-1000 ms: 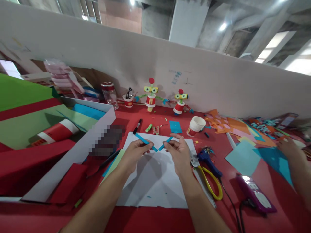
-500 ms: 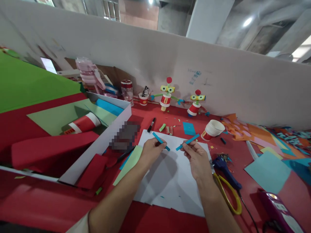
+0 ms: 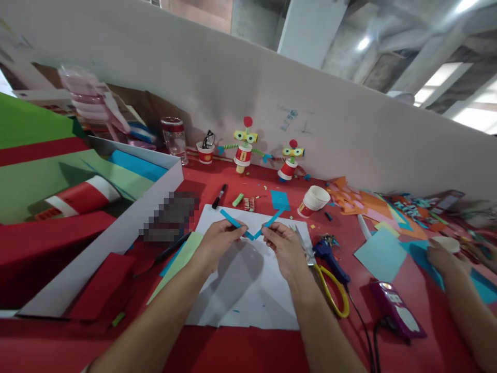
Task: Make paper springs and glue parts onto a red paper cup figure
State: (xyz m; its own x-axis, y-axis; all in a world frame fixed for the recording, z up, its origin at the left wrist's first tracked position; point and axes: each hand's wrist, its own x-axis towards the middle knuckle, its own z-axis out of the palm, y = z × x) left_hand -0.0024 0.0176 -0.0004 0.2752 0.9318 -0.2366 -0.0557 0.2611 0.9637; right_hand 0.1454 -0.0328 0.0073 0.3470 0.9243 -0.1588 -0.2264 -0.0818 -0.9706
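My left hand [image 3: 218, 243] pinches a blue paper strip [image 3: 232, 221] that slants up to the left. A second blue paper strip [image 3: 272, 219], slanting up to the right, is pinched in my right hand [image 3: 284, 246]. The strips' lower ends meet in a V between my hands. Both hands hover over a white sheet [image 3: 248, 290] on the red table [image 3: 233, 352]. Beyond the sheet stand two paper-cup figures [image 3: 243, 150] [image 3: 289, 163] against the wall.
Yellow-handled scissors [image 3: 330, 287], a blue glue gun [image 3: 330, 254] and a purple device [image 3: 396, 308] lie to the right. A black marker [image 3: 219, 196], a stack of paper cups [image 3: 312, 201] and coloured paper scraps [image 3: 380, 217] lie beyond. Another person's hand [image 3: 444, 259] reaches in at right. A box of coloured sheets [image 3: 97, 207] stands left.
My hands have come together, so the two strips' lower ends now touch where half a second ago a gap lay between them. The other person's hand has come back into view at right.
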